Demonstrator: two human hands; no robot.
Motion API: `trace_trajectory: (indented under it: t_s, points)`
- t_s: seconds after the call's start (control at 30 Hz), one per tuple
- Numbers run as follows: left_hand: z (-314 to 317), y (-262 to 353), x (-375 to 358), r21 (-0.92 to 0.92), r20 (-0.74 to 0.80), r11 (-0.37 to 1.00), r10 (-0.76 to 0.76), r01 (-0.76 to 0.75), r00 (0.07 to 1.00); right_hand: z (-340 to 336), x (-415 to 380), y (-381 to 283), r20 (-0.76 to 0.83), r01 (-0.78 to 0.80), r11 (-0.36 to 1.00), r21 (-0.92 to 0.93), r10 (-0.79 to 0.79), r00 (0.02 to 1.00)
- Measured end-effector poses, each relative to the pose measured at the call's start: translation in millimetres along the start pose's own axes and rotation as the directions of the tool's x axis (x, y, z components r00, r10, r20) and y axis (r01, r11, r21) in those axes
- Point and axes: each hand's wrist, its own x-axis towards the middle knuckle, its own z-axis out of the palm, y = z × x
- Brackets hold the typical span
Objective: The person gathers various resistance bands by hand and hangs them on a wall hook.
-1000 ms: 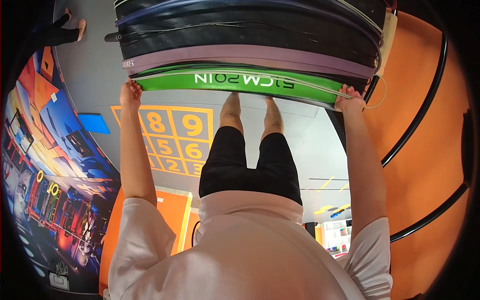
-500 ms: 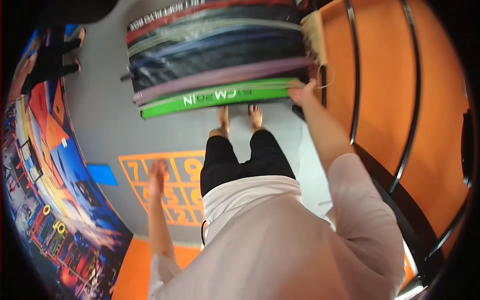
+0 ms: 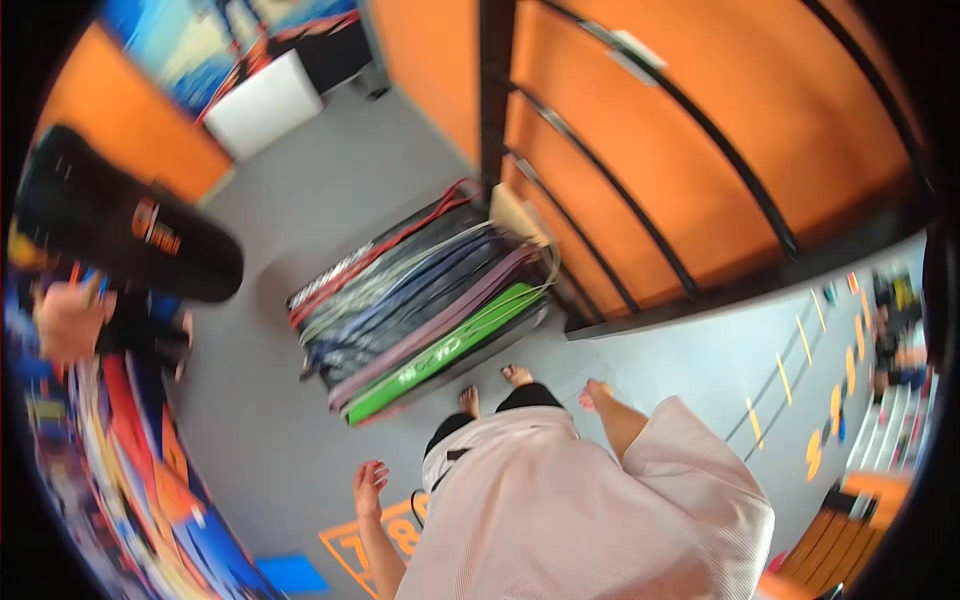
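Note:
My left hand point(image 3: 370, 482) hangs in the air at my left side, empty, with its fingers apart and loosely bent. Out past my right hip, my right hand point(image 3: 597, 392) holds nothing; its slightly blurred fingers look loosely extended. Ahead of my bare feet stands a black soft plyo box, with a green strip point(image 3: 445, 350) printed with white lettering along its near edge. Several long bands lie across its top, among them a purple band point(image 3: 440, 330) and a red band point(image 3: 400, 242). Neither hand touches the box or the bands.
Beside the box rises a black rack point(image 3: 497, 90) with bars before an orange wall. A black punching bag point(image 3: 130, 220) hangs at left, near another person point(image 3: 75, 320). Orange numbered squares point(image 3: 350, 550) and a blue mat point(image 3: 292, 573) are on the grey floor.
My right hand has left the green edge of the box and dropped to my side. My view has turned and the box now appears farther away, showing more of the room.

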Motion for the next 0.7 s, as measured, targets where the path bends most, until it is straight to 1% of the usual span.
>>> trace_trajectory:
  t_s: [0.03, 0.07, 0.1, 0.13, 0.17, 0.2, 0.23, 0.27, 0.3, 0.37, 0.43, 0.47, 0.5, 0.53, 0.6, 0.67, 0.7]
  points:
    - [4, 22, 19, 0.017, 0.077, 0.997, 0.069, -0.07, 0.995, 2, -7, 21, 0.02, -0.066, 0.996, 0.053, 0.065, 0.998]
    - [13, 45, 39, 0.029, 0.168, 0.99, 0.131, -0.138, 0.977, 6, -15, 41, 0.067, -0.097, 0.987, 0.126, 0.089, 0.994]
    - [22, 65, 55, 0.05, 0.186, 0.988, 0.134, -0.145, 0.973, 8, -26, 55, 0.103, -0.087, 0.989, 0.119, 0.075, 0.992]
    - [28, 79, 71, 0.073, 0.211, 0.986, 0.134, -0.152, 0.968, 6, -52, 68, 0.148, 0.001, 0.981, 0.196, -0.031, 0.989]
    - [31, 85, 91, 0.107, 0.259, 0.981, 0.132, -0.164, 0.957, 3, -63, 84, 0.208, 0.02, 0.958, 0.286, -0.083, 0.975]
    - [32, 86, 120, 0.14, 0.301, 0.974, 0.131, -0.179, 0.945, -6, -67, 106, 0.318, 0.082, 0.886, 0.456, -0.248, 0.915]
    - [27, 82, 173, 0.221, 0.507, 0.948, 0.089, -0.229, 0.857, -7, -89, 118, 0.178, 0.205, 0.898, 0.39, -0.292, 0.94]
    - [24, 66, 232, 0.397, 0.475, 0.883, 0.037, -0.252, 0.879, -18, -118, 128, 0.097, 0.191, 0.857, 0.479, -0.268, 0.959]
    - [48, 64, 274, 0.554, 0.424, 0.787, 0.014, -0.272, 0.905, -25, -140, 139, 0.027, 0.182, 0.808, 0.56, -0.238, 0.971]
    - [137, 77, 287, 0.544, 0.563, 0.753, -0.001, -0.37, 0.826, -38, -163, 175, -0.076, 0.195, 0.707, 0.68, -0.196, 0.978]
    - [202, 70, 273, 0.536, 0.659, 0.727, -0.043, -0.429, 0.751, -52, -173, 212, -0.141, 0.197, 0.604, 0.772, -0.14, 0.98]
    - [228, 67, 251, 0.535, 0.693, 0.713, -0.065, -0.452, 0.718, -56, -174, 234, -0.191, 0.22, 0.541, 0.812, -0.111, 0.975]
    - [272, 80, 171, 0.552, 0.722, 0.675, -0.094, -0.49, 0.685, -61, -172, 257, -0.234, 0.243, 0.479, 0.844, -0.079, 0.969]
    - [314, 88, 84, 0.566, 0.745, 0.636, -0.122, -0.525, 0.656, -66, -168, 278, -0.247, 0.255, 0.45, 0.856, -0.076, 0.966]
    - [373, 55, 30, 0.46, 0.88, 0.61, -0.216, -0.645, 0.424, -66, -157, 317, -0.264, 0.232, 0.244, 0.942, 0.107, 0.959]
    - [421, 17, -20, 0.343, 0.932, 0.57, -0.305, -0.747, 0.195, -67, -143, 348, -0.224, 0.22, 0.04, 0.975, 0.192, 0.956]
    - [441, -4, -41, 0.326, 0.935, 0.567, -0.311, -0.757, 0.17, -68, -135, 362, -0.237, 0.238, 0.019, 0.971, 0.199, 0.951]
